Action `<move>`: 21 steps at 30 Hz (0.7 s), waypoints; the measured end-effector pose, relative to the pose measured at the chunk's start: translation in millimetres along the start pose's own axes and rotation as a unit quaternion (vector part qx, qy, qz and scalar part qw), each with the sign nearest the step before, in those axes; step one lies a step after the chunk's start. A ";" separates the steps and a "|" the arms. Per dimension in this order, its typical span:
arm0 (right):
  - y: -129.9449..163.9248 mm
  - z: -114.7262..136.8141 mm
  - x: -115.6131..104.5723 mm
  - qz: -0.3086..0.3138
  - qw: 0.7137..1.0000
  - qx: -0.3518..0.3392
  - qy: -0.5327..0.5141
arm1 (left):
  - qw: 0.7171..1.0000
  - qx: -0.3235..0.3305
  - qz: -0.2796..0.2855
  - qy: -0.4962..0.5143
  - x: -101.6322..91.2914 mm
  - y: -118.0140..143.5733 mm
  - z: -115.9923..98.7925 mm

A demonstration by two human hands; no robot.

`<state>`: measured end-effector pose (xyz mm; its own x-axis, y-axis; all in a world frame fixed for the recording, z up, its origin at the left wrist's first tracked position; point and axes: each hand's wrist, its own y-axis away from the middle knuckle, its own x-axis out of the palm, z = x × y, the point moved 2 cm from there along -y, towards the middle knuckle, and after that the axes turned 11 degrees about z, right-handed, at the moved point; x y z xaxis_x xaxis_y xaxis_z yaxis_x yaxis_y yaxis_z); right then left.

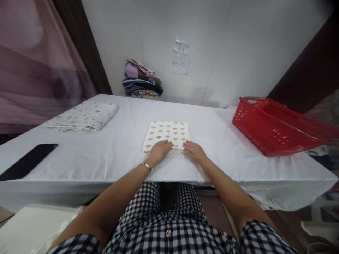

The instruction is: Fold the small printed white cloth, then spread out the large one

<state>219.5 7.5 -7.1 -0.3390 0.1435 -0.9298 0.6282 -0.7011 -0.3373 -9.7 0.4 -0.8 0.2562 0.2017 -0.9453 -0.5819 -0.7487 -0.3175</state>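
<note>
Has 1 folded cream fabric piece with mushroom-shaped motifs (169, 131) flat on white-cloth-covered table (127, 157), near front edge. Rests bare left hand (160, 152) and bare right hand (195, 151) along near side of fabric, fingers laid out, grip released. Includes, well apart, 1 folded white patterned cloth (88, 114) to left and 1 red perforated plastic basket (254, 131) to right.

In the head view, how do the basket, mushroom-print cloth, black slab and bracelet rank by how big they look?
1. Basket
2. Mushroom-print cloth and black slab: too alike to rank
3. Bracelet
</note>
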 end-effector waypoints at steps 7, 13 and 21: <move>0.3 3.1 5.5 -0.042 0.996 0.039 0.073 | 1.000 -0.011 -0.001 -0.005 6.5 3.5 0.3; 7.0 -1.7 7.6 -0.024 0.996 0.027 0.077 | 1.000 0.011 0.003 -0.001 7.2 9.8 1.3; 13.6 -2.3 6.7 0.022 0.998 0.013 0.054 | 1.000 0.007 0.005 -0.010 11.2 10.2 1.2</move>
<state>227.3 0.6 -18.3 -0.2326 0.1856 -0.9547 0.6219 -0.7264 -0.2927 -13.8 -4.2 -14.7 0.2355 0.2069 -0.9496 -0.5946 -0.7422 -0.3091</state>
